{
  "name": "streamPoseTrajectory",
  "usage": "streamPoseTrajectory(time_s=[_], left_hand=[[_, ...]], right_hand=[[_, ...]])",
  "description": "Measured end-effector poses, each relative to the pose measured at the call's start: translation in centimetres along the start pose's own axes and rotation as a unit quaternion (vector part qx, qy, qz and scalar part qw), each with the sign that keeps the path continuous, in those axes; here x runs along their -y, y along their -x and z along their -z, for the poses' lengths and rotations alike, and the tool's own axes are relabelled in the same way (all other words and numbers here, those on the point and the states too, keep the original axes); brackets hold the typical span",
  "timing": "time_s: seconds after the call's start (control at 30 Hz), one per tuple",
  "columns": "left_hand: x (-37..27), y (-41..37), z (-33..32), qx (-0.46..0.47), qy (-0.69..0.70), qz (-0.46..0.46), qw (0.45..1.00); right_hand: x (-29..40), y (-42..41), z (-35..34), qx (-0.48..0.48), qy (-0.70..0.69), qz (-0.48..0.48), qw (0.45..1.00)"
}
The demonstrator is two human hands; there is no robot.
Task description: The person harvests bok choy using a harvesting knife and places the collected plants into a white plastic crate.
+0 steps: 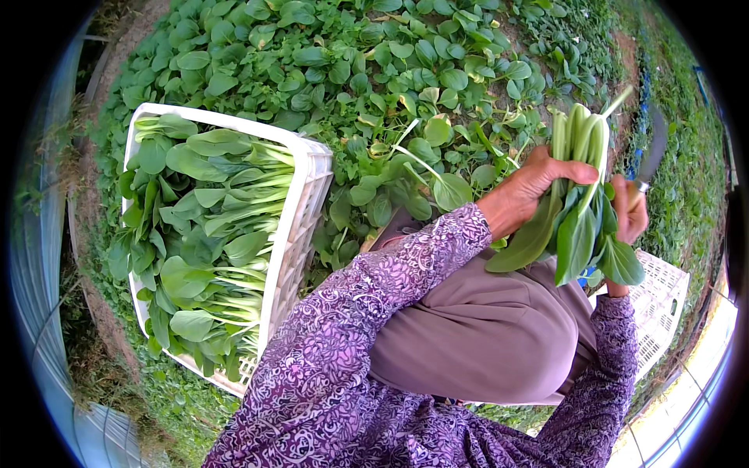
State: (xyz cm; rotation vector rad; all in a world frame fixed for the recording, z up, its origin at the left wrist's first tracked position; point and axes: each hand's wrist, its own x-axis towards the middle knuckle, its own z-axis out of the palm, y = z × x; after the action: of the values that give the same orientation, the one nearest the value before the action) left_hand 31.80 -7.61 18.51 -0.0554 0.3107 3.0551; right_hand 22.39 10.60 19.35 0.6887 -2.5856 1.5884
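Observation:
My left hand [541, 181] is wrapped around a bunch of leafy greens [576, 228], bok choy by the look of it. The pale stems [579, 131] point up and the leaves hang down over my knee. One thin stalk sticks out at the upper right of the bunch. Just to the right, my right hand [631, 213] grips the wooden handle of a knife with a curved, sickle-like blade [654, 146]. The blade points up, apart from the stems. The hanging leaves hide part of my right wrist.
A white plastic crate [298, 152] at my left holds many layered greens [222, 193], stems to the right. Growing plants [351, 64] cover the bed ahead. Another white crate [658, 310] stands behind my right arm. Plastic sheeting [35, 234] edges the left side.

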Motion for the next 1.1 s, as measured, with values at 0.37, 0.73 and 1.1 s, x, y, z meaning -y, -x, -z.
streamPoseTrajectory(time_s=[0.37,0.73,1.1], left_hand=[[3.1,-1.4,-0.9,0.046,0.078,0.106,0.990],[-0.9,-2.1,2.1,0.038,-0.043,0.042,0.997],[-10.0,3.4,-1.8,-0.115,-0.235,-0.067,0.963]], right_hand=[[-1.6,-3.5,2.5,0.026,-0.195,-0.187,0.962],[2.2,-6.7,-5.4,-0.059,-0.183,-0.141,0.971],[-0.8,-14.6,-7.1,0.165,-0.168,-0.140,0.962]])
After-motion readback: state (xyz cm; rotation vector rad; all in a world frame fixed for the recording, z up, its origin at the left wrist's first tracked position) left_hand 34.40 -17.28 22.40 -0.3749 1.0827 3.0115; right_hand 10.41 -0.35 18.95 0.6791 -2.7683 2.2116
